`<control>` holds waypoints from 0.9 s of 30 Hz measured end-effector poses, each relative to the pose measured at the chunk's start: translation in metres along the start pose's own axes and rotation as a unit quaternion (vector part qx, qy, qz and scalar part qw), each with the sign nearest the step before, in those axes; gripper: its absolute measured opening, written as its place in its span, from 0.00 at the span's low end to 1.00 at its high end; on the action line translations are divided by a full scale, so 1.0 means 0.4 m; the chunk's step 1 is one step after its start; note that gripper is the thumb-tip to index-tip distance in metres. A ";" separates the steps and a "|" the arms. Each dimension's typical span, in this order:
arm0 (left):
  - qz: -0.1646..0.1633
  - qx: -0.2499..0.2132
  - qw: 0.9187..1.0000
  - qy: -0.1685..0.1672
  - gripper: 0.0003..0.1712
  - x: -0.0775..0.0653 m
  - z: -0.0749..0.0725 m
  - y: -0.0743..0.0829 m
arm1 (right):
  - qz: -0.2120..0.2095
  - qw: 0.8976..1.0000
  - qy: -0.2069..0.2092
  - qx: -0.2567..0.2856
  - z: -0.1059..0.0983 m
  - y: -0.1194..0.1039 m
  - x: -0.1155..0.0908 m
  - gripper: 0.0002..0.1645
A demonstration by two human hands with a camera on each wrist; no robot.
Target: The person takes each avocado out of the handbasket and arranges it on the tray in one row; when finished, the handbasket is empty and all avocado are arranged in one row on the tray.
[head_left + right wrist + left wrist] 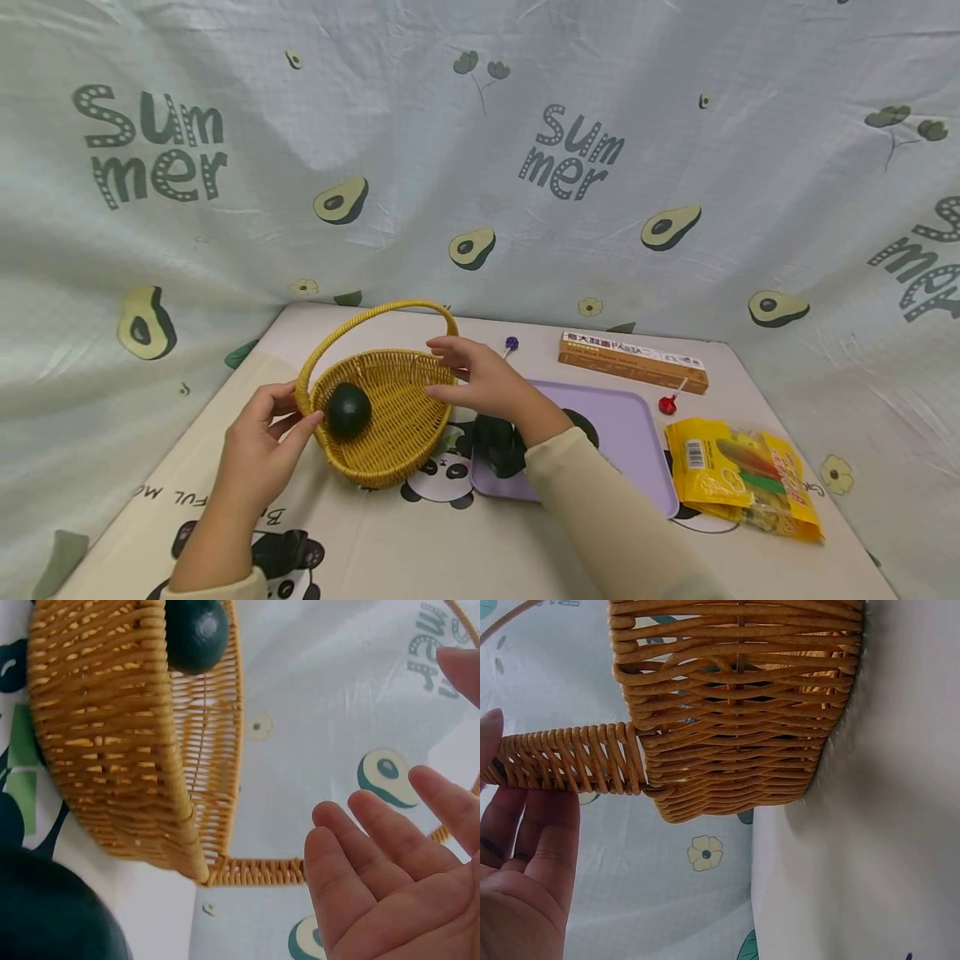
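Observation:
A yellow wicker basket (397, 408) with a tall arched handle (375, 315) stands on the left part of the table. Inside it, toward the left, lies a dark green avocado (348, 411). My left hand (262, 446) pinches the foot of the handle on the left side, thumb on one face and fingers on the other, as the left wrist view shows. Across the basket, my right hand (487, 379) is beside the handle's right side, fingers loosely extended and holding nothing. The right wrist view shows its fingertips close to the handle; contact there is unclear.
On a lilac tray (630, 433) lie dark green items (498, 446), partly behind my right arm. Around it are a pasta box (633, 361), a red lollipop (667, 406), a purple lollipop (512, 342) and a yellow packet (742, 479). A printed curtain (420, 150) hangs behind the table.

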State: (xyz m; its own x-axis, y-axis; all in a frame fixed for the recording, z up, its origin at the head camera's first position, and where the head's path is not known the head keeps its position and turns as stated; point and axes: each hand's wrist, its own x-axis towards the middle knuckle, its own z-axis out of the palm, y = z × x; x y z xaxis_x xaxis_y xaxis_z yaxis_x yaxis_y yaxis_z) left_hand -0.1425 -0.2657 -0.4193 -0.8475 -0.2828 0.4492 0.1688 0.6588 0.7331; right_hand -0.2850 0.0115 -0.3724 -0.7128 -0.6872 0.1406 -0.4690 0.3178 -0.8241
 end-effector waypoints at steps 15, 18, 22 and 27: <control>-0.006 0.002 1.000 -0.003 0.24 0.002 0.000 -0.001 | 0.037 0.998 -0.058 0.004 0.038 -0.027 0.069 0.38; -0.005 -0.003 1.000 -0.001 0.24 0.002 0.002 -0.002 | 0.050 0.996 -0.074 -0.004 0.048 -0.030 0.081 0.39; -0.005 -0.003 1.000 -0.003 0.24 0.000 0.002 -0.005 | 0.066 0.994 -0.088 0.003 0.066 -0.034 0.094 0.40; -0.005 -0.004 1.000 -0.015 0.25 0.001 -0.002 -0.009 | 0.073 0.993 -0.096 0.001 0.084 -0.036 0.110 0.40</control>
State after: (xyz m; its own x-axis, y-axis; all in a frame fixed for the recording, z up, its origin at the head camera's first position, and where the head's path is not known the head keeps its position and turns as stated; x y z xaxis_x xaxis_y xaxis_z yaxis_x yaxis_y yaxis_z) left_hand -0.1429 -0.2687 -0.4213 -0.8636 -0.2686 0.4267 0.1638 0.6510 0.7412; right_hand -0.2921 -0.0451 -0.3727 -0.6599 -0.7463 -0.0869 -0.3677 0.4217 -0.8288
